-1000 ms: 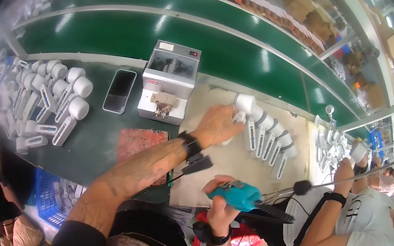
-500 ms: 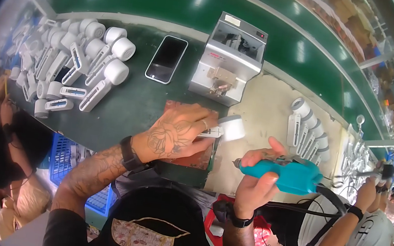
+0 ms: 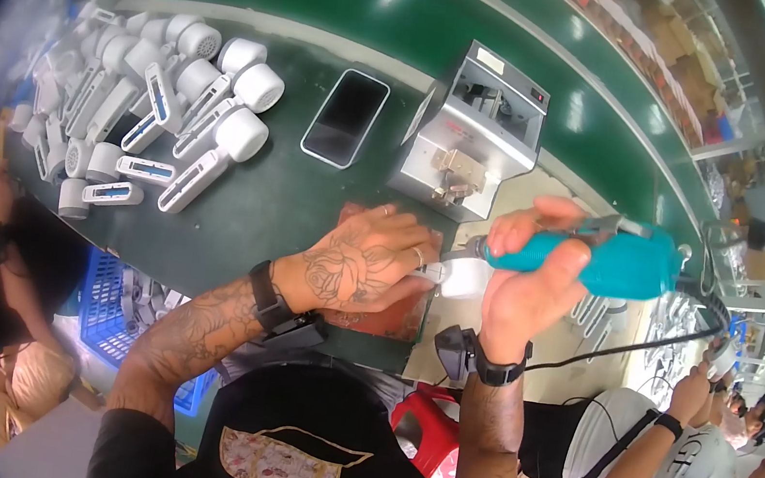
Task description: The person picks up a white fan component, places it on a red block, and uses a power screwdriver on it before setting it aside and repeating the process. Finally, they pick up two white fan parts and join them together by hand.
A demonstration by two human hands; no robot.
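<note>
My left hand (image 3: 360, 260) presses a white plastic device with a round head (image 3: 465, 278) down against a reddish-brown mat (image 3: 380, 325). Its fingers cover most of the device's slim handle, while the head sticks out to the right. In my right hand (image 3: 537, 290) is a teal electric screwdriver (image 3: 615, 257), held nearly level with its cord trailing right. The screwdriver's nose points left and is close above the joint of head and handle. Whether the bit touches the device I cannot tell.
Behind stands a grey screw feeder (image 3: 475, 135), with a phone (image 3: 346, 117) left of it. Many similar white devices (image 3: 205, 180) pile up at left; several more (image 3: 592, 313) lie at right. A blue crate (image 3: 102, 322) is below the table edge. A co-worker (image 3: 662, 474) sits at right.
My right hand has raised the screwdriver and brought it up and forward, its nose now by the white device. My left hand keeps its hold; the whole view has shifted slightly.
</note>
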